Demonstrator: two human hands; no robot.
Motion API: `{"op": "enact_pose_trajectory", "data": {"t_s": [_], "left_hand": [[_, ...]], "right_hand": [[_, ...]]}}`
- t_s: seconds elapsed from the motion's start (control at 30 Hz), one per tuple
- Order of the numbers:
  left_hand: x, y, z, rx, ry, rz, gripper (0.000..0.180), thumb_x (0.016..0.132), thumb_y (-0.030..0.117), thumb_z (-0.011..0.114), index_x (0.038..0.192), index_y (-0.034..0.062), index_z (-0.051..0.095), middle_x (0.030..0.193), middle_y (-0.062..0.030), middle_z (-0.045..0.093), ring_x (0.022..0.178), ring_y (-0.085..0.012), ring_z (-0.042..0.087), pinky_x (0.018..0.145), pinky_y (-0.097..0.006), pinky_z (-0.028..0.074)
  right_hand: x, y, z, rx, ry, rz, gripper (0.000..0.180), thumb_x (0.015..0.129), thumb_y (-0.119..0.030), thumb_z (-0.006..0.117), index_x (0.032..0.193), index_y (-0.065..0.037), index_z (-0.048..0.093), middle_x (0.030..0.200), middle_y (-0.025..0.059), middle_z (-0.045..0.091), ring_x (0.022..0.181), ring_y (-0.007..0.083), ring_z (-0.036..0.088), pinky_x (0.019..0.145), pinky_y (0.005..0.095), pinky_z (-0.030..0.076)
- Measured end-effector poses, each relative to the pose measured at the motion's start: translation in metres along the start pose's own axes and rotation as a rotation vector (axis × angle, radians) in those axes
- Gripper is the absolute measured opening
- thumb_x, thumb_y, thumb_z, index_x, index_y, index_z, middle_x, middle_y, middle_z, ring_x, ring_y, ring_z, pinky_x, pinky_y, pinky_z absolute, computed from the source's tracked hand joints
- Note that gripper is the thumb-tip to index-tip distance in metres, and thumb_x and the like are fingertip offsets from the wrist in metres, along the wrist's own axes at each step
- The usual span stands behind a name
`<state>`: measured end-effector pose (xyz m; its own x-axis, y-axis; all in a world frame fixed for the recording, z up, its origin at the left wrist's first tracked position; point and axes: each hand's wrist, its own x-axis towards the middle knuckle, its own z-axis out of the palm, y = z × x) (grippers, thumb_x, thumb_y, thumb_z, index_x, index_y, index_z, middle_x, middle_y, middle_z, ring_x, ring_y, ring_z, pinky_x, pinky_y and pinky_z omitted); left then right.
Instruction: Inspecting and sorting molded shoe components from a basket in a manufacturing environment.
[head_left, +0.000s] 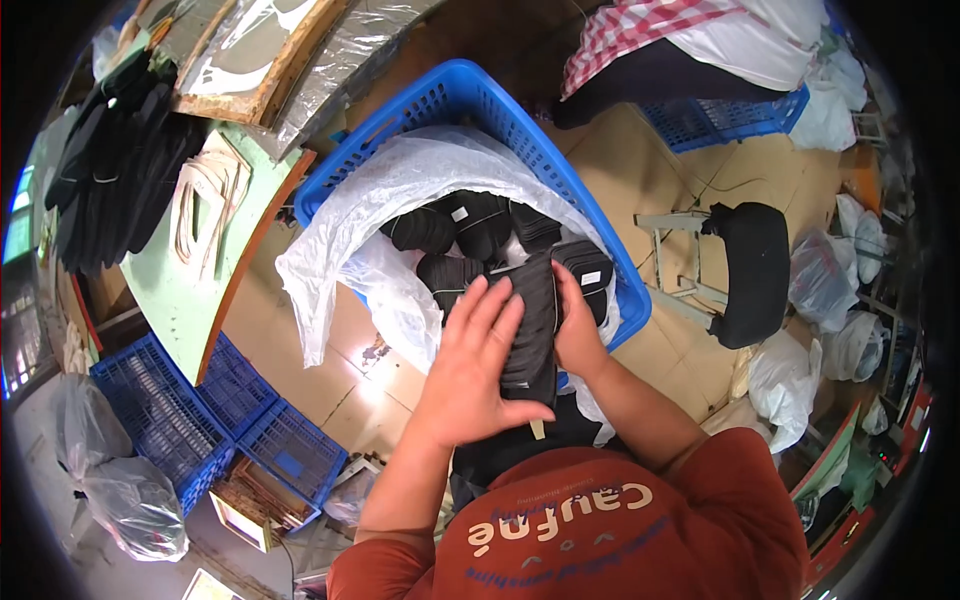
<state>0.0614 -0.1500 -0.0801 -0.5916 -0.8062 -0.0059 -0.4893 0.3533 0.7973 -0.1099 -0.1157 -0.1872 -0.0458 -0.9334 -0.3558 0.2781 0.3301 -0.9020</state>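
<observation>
Between my two hands is a long stack of black fabric pieces (532, 325), tilted over the near part of a blue plastic basket. My left hand (472, 375) lies along the stack's left side, fingers stretched over its top and thumb reaching across its near end. At the right edge, my right hand (578, 335) presses the stack from the other side; some of its fingers are hidden. Inside the basket (545, 150), a white plastic bag (440, 155) is folded open. Several bundles of black pieces (482, 228) stand in the bag, some with small white labels.
A black-padded stool (752, 275) stands to the right. Left, a pale green table (165, 305) bears paper patterns (212, 195) and black pieces (125, 165). Blue crates (165, 410) sit below it. Another person (690, 60) is at the upper right, near a blue basket (735, 118).
</observation>
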Motion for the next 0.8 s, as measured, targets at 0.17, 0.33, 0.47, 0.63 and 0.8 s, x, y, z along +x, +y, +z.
{"op": "enact_pose_trajectory", "data": {"t_s": [0.17, 0.33, 0.47, 0.63, 0.8], "left_hand": [[-0.017, 0.024, 0.009, 0.143, -0.011, -0.040, 0.111, 0.052, 0.054, 0.082, 0.139, 0.0022, 0.036, 0.145, -0.0221, 0.033, 0.133, -0.0472, 0.029, 0.105, -0.055, 0.031], [-0.020, 0.037, 0.009, 0.209, 0.002, -0.089, 0.112, 0.050, 0.051, 0.083, 0.139, 0.0024, 0.035, 0.146, -0.0222, 0.031, 0.134, -0.0466, 0.028, 0.105, -0.058, 0.030], [-0.020, 0.044, 0.005, 0.204, -0.012, -0.090, 0.114, 0.047, 0.052, 0.083, 0.139, 0.0024, 0.036, 0.146, -0.0224, 0.030, 0.134, -0.0465, 0.027, 0.106, -0.058, 0.028], [-0.028, 0.046, 0.003, 0.257, -0.046, 0.011, 0.118, 0.045, 0.057, 0.083, 0.138, 0.0011, 0.036, 0.147, -0.0237, 0.027, 0.137, -0.0449, 0.024, 0.108, -0.057, 0.024], [-0.055, 0.020, 0.032, -0.681, 0.636, -0.281, 0.126, 0.058, 0.074, 0.071, 0.147, 0.0027, 0.018, 0.151, -0.0205, 0.021, 0.138, -0.0370, 0.025, 0.112, -0.049, 0.018]], "right_hand": [[-0.015, -0.014, 0.004, 0.010, 0.009, 0.102, 0.065, 0.081, 0.002, 0.068, 0.136, 0.004, 0.035, 0.127, 0.0133, 0.053, 0.116, 0.0195, 0.053, 0.100, 0.0319, 0.043], [-0.018, -0.023, 0.008, 0.172, -0.001, 0.222, 0.062, 0.081, 0.002, 0.068, 0.134, 0.004, 0.036, 0.124, 0.0128, 0.055, 0.110, 0.0182, 0.056, 0.096, 0.0309, 0.046], [-0.020, -0.027, 0.006, 0.144, 0.014, 0.250, 0.059, 0.081, 0.002, 0.068, 0.132, 0.004, 0.038, 0.121, 0.0118, 0.056, 0.108, 0.0174, 0.057, 0.094, 0.0303, 0.047], [-0.025, -0.033, 0.004, 0.028, 0.048, 0.007, 0.059, 0.077, 0.002, 0.071, 0.128, 0.002, 0.041, 0.118, 0.0116, 0.057, 0.107, 0.0180, 0.057, 0.094, 0.0303, 0.046], [-0.007, -0.081, 0.011, -0.663, 0.137, -0.931, 0.071, 0.068, -0.002, 0.080, 0.125, -0.003, 0.039, 0.123, 0.0177, 0.052, 0.111, 0.0305, 0.055, 0.096, 0.0366, 0.044]]}}
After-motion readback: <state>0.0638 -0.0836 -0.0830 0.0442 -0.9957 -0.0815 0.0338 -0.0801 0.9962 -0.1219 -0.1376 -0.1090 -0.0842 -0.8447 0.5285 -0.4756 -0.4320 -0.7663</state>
